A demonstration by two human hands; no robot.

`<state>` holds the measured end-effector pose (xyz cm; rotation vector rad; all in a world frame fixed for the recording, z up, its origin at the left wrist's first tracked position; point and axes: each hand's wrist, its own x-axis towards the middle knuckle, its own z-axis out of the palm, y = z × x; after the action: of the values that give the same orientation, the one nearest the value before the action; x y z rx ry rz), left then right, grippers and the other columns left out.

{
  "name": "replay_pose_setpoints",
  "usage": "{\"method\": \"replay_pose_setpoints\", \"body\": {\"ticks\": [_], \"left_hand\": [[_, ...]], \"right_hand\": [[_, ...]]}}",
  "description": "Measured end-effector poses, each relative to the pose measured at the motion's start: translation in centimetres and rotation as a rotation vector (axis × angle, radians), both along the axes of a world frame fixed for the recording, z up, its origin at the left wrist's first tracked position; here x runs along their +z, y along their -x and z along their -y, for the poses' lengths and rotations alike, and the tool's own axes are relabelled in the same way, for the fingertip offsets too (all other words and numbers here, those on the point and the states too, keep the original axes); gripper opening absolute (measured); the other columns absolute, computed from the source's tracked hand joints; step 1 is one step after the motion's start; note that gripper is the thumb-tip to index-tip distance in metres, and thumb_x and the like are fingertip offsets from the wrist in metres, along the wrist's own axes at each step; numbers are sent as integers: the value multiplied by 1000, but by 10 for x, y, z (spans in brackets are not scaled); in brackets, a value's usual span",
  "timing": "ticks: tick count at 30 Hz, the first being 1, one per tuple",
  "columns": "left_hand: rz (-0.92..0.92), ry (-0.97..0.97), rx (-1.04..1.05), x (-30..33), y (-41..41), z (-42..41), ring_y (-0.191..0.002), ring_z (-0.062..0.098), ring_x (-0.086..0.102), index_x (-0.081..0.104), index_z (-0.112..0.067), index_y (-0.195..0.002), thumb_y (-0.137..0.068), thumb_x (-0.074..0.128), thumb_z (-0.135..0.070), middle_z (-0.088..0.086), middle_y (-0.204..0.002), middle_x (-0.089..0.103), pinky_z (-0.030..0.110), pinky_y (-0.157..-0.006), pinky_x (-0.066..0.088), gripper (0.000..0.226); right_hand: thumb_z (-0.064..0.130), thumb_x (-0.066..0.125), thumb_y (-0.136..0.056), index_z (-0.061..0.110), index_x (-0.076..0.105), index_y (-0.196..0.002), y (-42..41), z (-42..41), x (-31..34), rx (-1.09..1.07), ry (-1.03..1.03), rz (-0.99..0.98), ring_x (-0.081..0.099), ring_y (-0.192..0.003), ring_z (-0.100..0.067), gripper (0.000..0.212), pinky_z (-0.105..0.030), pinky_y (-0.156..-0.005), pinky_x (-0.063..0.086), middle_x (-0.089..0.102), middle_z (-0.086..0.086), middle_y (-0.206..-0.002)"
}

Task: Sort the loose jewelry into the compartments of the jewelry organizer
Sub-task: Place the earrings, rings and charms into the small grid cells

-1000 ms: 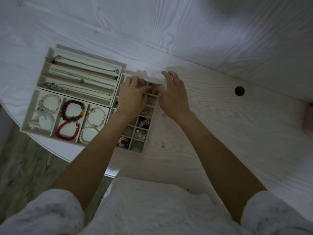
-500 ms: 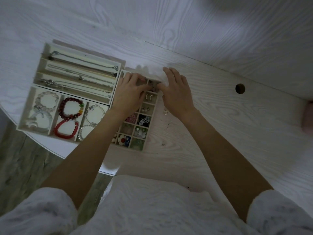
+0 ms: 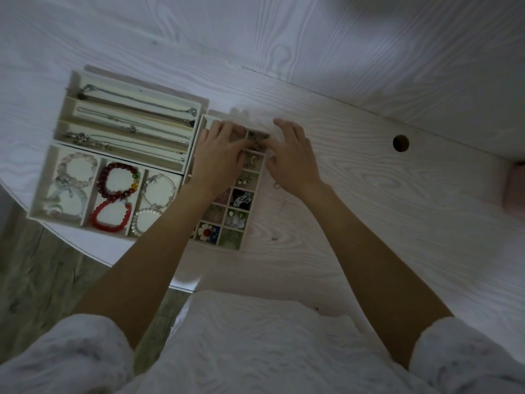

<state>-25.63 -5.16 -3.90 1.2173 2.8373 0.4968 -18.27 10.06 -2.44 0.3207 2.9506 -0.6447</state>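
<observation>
The small-grid organizer tray (image 3: 230, 247) lies in the middle, and its lower cells hold earrings and flower pieces. My left hand (image 3: 218, 157) covers the tray's top-left cells. My right hand (image 3: 294, 160) comes in from the right. The thumbs and forefingers of both hands meet over the top right cell, pinched on a small dark jewelry piece (image 3: 254, 143) that is too small to identify. A loose ring (image 3: 276, 185) lies on the table beside my right wrist.
A tray of necklaces (image 3: 199, 109) sits to the left, with a bracelet tray (image 3: 38, 200) below it holding red and pearl bracelets. The table has a round hole (image 3: 400, 143) at right. A pink object (image 3: 515, 191) sits at the right edge. The table's curved edge runs lower left.
My right hand's fingers have curled in toward the left fingertips over the top cells. Both hands stay over the same spot on the tray.
</observation>
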Motion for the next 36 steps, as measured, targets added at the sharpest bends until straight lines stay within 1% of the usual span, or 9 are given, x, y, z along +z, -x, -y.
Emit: {"method": "replay_pose_setpoints", "body": {"ticks": [4, 8, 13, 17, 21, 24, 28, 32, 36], "left_hand": [[12, -78, 54, 10, -23, -2, -90, 27, 58, 68, -16, -107, -88, 52, -31, 5, -99, 67, 36, -77, 42, 29], [131, 2, 79, 10, -64, 3, -96, 30, 59, 64, -15, -115, -82, 67, -44, 7, -103, 67, 41, -84, 43, 44], [192, 58, 110, 7, -94, 17, -101, 33, 56, 56, -13, -129, -77, 74, -31, 13, -107, 62, 44, -86, 44, 58], [149, 65, 128, 8, -99, 19, -102, 35, 55, 57, -10, -128, -80, 71, -20, 14, -108, 63, 47, -86, 44, 51], [157, 87, 131, 8, -101, 16, -105, 35, 55, 58, -12, -128, -81, 69, -18, 14, -112, 62, 47, -88, 43, 49], [139, 95, 129, 9, -101, 14, -104, 36, 56, 59, -11, -127, -80, 70, -16, 16, -113, 63, 46, -87, 43, 48], [132, 154, 131, 12, -102, 12, -108, 35, 52, 56, -14, -131, -84, 67, -19, 14, -117, 61, 46, -89, 40, 49], [140, 210, 119, 15, -103, 10, -110, 35, 48, 52, -16, -135, -86, 63, -22, 13, -119, 58, 45, -88, 39, 50], [127, 182, 117, 16, -101, 11, -106, 35, 51, 56, -14, -131, -83, 67, -21, 14, -113, 60, 43, -84, 38, 49]], "right_hand": [[6, 54, -84, 8, 64, -113, -27, -7, 13, -107, 106, -190, 37, -129, -29, 31, -36, -102, 31, 46, -14, -136], [8, 56, -86, 13, 64, -114, -99, -27, 24, -343, 66, -276, 50, -103, -23, 29, -34, -87, 39, 61, -7, -107], [11, 61, -86, 14, 55, -124, -207, -51, 3, -634, 33, 17, 51, -101, -31, 39, -35, -82, 42, 50, -15, -119], [11, 64, -84, 10, 54, -122, -234, -49, -10, -743, 154, 81, 52, -81, -21, 40, -29, -77, 40, 47, -15, -119], [3, 63, -83, 4, 66, -102, -222, -39, -17, -669, 184, -33, 60, -84, -28, 19, -27, -78, 41, 61, -15, -99], [3, 63, -84, 4, 69, -96, -202, -28, -18, -546, 172, -67, 61, -82, -26, 14, -26, -75, 41, 66, -13, -93], [6, 59, -87, 3, 67, -97, -177, -13, -22, -324, 119, -52, 59, -82, -27, 13, -30, -70, 42, 64, -13, -93], [4, 60, -84, 2, 59, -87, -160, -1, -23, -208, -5, -93, 53, -78, -28, 4, -28, -55, 37, 57, -14, -86], [10, 56, -88, 7, 53, -86, -146, -1, -17, -238, 131, -66, 48, -69, -20, 5, -28, -61, 33, 54, -7, -79]]}}
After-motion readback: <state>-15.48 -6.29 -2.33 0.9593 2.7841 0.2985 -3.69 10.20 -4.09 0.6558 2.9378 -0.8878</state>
